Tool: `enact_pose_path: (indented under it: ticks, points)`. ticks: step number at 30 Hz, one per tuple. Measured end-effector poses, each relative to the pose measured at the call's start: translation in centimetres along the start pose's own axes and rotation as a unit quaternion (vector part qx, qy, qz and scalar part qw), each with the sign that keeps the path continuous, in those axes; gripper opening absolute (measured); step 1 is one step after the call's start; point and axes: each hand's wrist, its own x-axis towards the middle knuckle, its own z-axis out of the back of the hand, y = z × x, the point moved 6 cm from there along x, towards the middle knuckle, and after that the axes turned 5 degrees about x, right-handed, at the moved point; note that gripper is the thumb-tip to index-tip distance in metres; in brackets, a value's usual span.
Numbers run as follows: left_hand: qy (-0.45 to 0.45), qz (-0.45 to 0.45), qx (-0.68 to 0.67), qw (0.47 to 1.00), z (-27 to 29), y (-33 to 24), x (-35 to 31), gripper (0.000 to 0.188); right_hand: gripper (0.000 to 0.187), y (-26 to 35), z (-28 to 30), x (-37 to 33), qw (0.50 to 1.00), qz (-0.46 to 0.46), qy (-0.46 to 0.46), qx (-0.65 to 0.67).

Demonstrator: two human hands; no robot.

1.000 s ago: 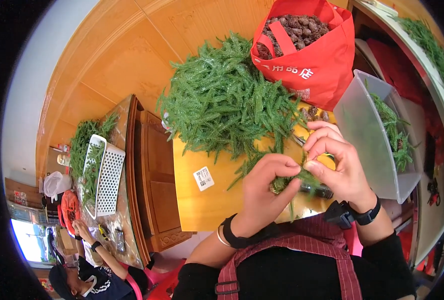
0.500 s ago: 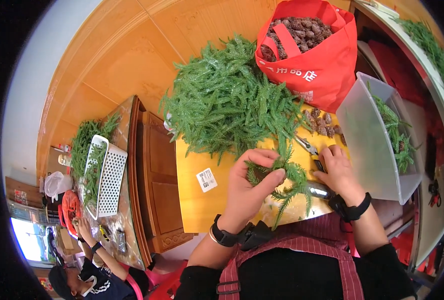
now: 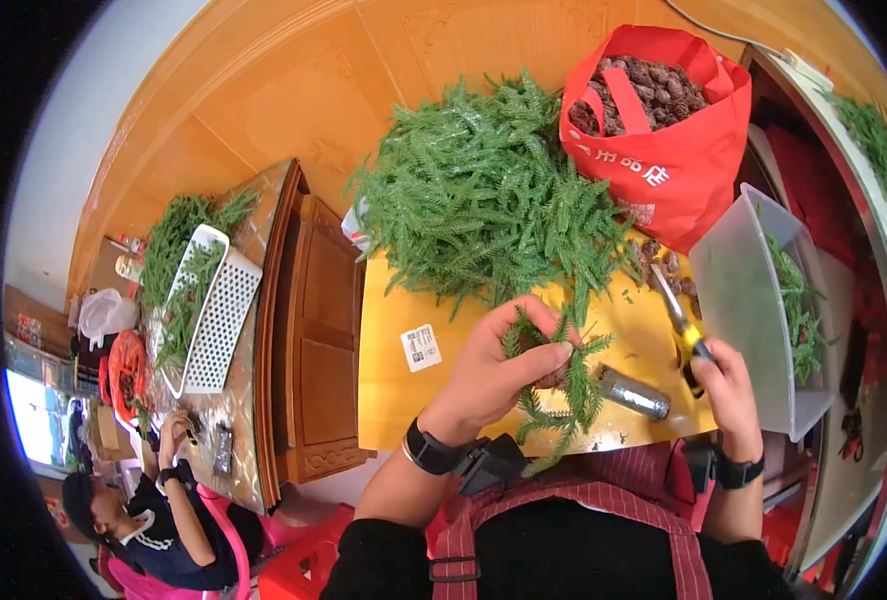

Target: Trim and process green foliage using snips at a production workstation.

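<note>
Pinched between the thumb and fingers of my left hand [image 3: 499, 365] is a green artificial pine sprig [image 3: 579, 400], its needled branches spreading toward my apron. A brown pine cone [image 3: 554, 378] shows partly under that thumb. My right hand [image 3: 729, 390] is closed round the black-and-yellow handles of a pair of pliers [image 3: 682, 325], raised with the jaws pointing away from me. Between my hands a dark, shiny cylinder [image 3: 636, 392] lies on the yellow tabletop [image 3: 389, 400]; I cannot make out its kind.
A large heap of pine sprigs [image 3: 494, 190] covers the far tabletop. Behind the loose cones stands a red bag [image 3: 654, 165] of pine cones. A translucent bin [image 3: 744, 310] with greenery is at right. Leftward, a co-worker [image 3: 179, 525] sits by a white perforated basket [image 3: 219, 320].
My right hand has picked the pliers up off the table and moved them right. The left hand keeps hold of the sprig. The whole view has shifted slightly.
</note>
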Motion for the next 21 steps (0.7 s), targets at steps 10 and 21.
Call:
enact_pose_path:
  ticks: [10,21]
  points:
    - [0.063,0.056,0.027,0.996,-0.6,0.2,0.3,0.015,0.026,5.4,-3.3,-1.9,0.951,0.217,0.178,-0.127]
    - [0.040,0.075,0.092,0.992,-0.6,0.5,0.1,0.018,0.018,6.5,-4.0,-1.7,0.937,0.276,0.135,-0.165]
